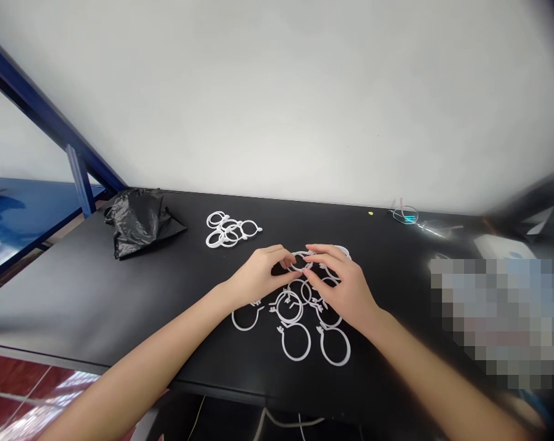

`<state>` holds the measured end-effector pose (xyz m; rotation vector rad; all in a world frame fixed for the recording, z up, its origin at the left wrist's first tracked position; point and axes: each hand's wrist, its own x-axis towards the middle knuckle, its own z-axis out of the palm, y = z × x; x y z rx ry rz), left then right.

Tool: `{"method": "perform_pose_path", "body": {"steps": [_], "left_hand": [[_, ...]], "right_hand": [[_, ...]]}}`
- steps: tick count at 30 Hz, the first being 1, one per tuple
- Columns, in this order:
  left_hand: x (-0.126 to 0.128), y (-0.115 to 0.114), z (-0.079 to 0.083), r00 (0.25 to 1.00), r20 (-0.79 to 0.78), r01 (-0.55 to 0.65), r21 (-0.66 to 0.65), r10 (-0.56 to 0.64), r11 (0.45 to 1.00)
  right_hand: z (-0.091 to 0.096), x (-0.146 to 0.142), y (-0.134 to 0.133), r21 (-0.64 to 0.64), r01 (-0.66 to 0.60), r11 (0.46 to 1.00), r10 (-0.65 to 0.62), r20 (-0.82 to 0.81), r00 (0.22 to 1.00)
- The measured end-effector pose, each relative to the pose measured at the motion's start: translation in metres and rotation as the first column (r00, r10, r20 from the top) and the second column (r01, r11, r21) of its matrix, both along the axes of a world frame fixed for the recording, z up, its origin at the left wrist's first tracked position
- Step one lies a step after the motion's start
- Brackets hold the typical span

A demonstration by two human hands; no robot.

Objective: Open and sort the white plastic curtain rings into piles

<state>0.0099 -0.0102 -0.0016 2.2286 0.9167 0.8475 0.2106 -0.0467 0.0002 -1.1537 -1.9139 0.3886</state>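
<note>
Between both hands, a white ring

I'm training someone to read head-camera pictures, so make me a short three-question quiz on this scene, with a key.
1. True or false: the black plastic bag rests on the same black table as the white rings.
2. Multiple choice: what is at the fingertips of both the left hand and the right hand?
A) a pair of glasses
B) a yellow speck
C) a white ring
3. Short answer: which lies nearer the bag, the rings around the hands or the ring cluster farther back?

Key
1. True.
2. C.
3. The ring cluster farther back.
</note>
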Motion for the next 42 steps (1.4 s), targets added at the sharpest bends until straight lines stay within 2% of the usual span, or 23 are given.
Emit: {"method": "perform_pose_path", "body": {"steps": [2, 4, 9, 16, 20, 23, 27, 30, 35, 39, 42], "left_hand": [[0.0, 0.0, 0.002, 0.999, 0.045, -0.017, -0.005, 0.017, 1.0], [0.0, 0.0, 0.006, 0.997, 0.07, -0.037, -0.018, 0.038, 0.999], [-0.001, -0.001, 0.014, 0.995, 0.089, -0.052, -0.006, 0.053, 0.999], [-0.002, -0.003, 0.016, 0.998, 0.052, 0.025, 0.007, -0.025, 1.0], [-0.002, -0.005, 0.017, 0.993, 0.116, 0.026, -0.103, -0.014, 0.994], [-0.002, -0.005, 0.017, 0.968, 0.251, 0.102, -0.302, -0.024, 0.948], [-0.002, 0.0, 0.018, 0.921, 0.387, 0.251, -0.499, -0.046, 0.829], [-0.004, 0.003, 0.018, 0.897, 0.44, 0.296, -0.543, -0.034, 0.786], [-0.008, 0.004, 0.015, 0.901, 0.433, 0.302, -0.572, -0.032, 0.763], [-0.008, 0.003, 0.016, 0.91, 0.411, 0.292, -0.545, -0.052, 0.786], [-0.01, 0.005, 0.021, 0.937, 0.343, 0.221, -0.462, -0.056, 0.859]], "right_hand": [[0.003, -0.001, -0.001, -0.031, 0.012, 0.999, -0.015, -0.08, 0.997], [0.005, -0.002, -0.001, -0.119, 0.026, 0.993, -0.048, -0.185, 0.982], [0.009, -0.002, -0.001, -0.331, -0.038, 0.943, -0.116, -0.431, 0.895], [0.011, -0.001, 0.001, -0.378, -0.125, 0.917, -0.112, -0.546, 0.83], [0.013, -0.003, 0.0, -0.405, -0.201, 0.892, -0.094, -0.601, 0.794], [0.015, -0.004, 0.0, -0.437, -0.212, 0.874, -0.123, -0.621, 0.774], [0.015, -0.002, 0.001, -0.464, -0.241, 0.853, -0.123, -0.626, 0.77], [0.017, -0.001, 0.001, -0.449, -0.26, 0.855, -0.094, -0.626, 0.774], [0.02, -0.002, -0.003, -0.408, -0.227, 0.884, -0.064, -0.587, 0.807], [0.017, -0.003, -0.004, -0.394, -0.223, 0.892, -0.044, -0.566, 0.823], [0.012, -0.001, -0.001, -0.41, -0.203, 0.889, -0.066, -0.554, 0.83]]}}
